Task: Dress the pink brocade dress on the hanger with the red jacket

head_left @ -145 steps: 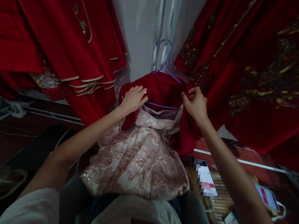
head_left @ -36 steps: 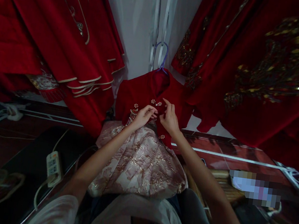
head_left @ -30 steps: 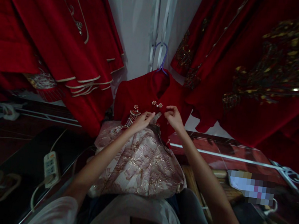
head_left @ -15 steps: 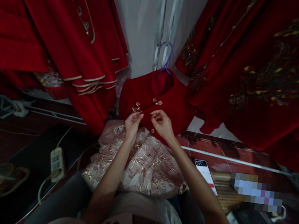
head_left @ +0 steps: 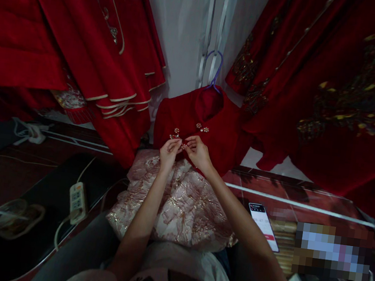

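Note:
A red collared garment hangs in front of me on a purple hanger. Small flower-shaped beaded ornaments dot its front. At the lower end of a jewelled ornament, my left hand is closed in a pinch on its beaded edge. My right hand, fingertips pinched together, meets the left one there; anything it holds is too small to make out. Pink brocade fabric with a gold pattern covers my lap beneath both forearms.
Red garments hang on the left, and others with gold decoration on the right. A power strip and its cord lie on a black surface. A lit phone rests on a slatted wooden surface at right.
My right hand has moved left and down, so its fingertips now meet those of my left hand at the ornament. The whole view has shifted slightly.

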Demonstrator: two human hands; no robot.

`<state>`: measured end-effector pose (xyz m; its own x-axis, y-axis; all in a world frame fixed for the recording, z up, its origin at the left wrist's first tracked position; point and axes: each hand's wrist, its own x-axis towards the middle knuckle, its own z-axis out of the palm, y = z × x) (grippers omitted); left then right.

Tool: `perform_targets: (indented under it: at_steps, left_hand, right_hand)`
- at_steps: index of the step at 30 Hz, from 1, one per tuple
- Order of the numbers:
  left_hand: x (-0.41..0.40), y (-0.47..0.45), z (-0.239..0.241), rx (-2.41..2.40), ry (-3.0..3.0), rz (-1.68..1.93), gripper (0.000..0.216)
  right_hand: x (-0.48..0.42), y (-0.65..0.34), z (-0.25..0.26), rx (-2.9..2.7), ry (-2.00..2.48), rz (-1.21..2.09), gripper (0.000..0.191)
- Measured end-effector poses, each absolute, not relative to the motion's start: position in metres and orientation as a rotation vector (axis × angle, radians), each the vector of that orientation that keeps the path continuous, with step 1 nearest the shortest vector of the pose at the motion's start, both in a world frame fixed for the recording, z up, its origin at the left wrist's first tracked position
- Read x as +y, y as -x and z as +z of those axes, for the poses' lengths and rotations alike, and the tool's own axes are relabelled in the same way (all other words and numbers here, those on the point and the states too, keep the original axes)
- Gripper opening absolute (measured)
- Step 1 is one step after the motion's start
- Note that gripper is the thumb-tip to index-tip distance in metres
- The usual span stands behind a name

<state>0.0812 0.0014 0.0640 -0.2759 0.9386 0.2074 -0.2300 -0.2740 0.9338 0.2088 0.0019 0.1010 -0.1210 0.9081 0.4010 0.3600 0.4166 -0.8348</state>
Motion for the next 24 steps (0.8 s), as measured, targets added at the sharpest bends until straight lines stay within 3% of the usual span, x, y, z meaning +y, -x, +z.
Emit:
perform_targets:
  at_steps: [4,24]
  left_hand:
    - [0.016,-0.077,0.062,1.246,-1.244,1.869,0.024]
    - [0.042,-0.071,0.058,1.349,-1.406,1.821,0.032]
  right_hand:
    - [0.011,-0.216,0.104,-1.669,1.155,0.6,0.016]
    - [0.034,-0.201,0.114,-1.799,1.343,0.4,0.022]
